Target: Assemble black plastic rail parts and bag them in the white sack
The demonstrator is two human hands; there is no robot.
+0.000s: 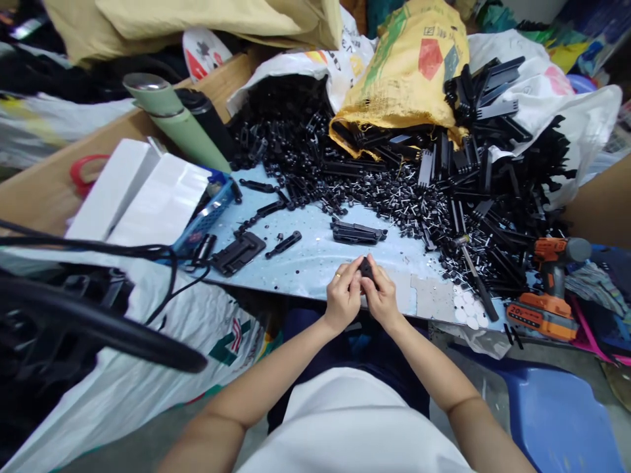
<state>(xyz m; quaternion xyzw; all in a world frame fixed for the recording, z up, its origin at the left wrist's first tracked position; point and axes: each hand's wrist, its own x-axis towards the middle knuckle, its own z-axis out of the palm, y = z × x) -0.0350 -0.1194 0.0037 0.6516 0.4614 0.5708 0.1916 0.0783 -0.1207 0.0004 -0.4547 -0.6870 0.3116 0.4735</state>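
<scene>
Both my hands meet at the front edge of the light-blue work surface point(315, 263). Between them is a small black plastic part point(365, 268), mostly covered by fingers. My left hand point(344, 293) is closed on its left side, and a ring shows on one finger. My right hand point(381, 292) closes on it from the right. Just beyond the hands lies a longer black plastic assembly point(358, 232). Off to the left are a slim black arm piece point(284, 244) and a flat black bracket point(238, 253).
Black parts and screws point(394, 197) heap across the back, below a yellow sack point(404, 72). At right lie a hammer point(477, 276), white discs point(469, 307) and an orange cordless drill point(547, 289). A blue basket point(210, 210) and green flask point(182, 125) stand left.
</scene>
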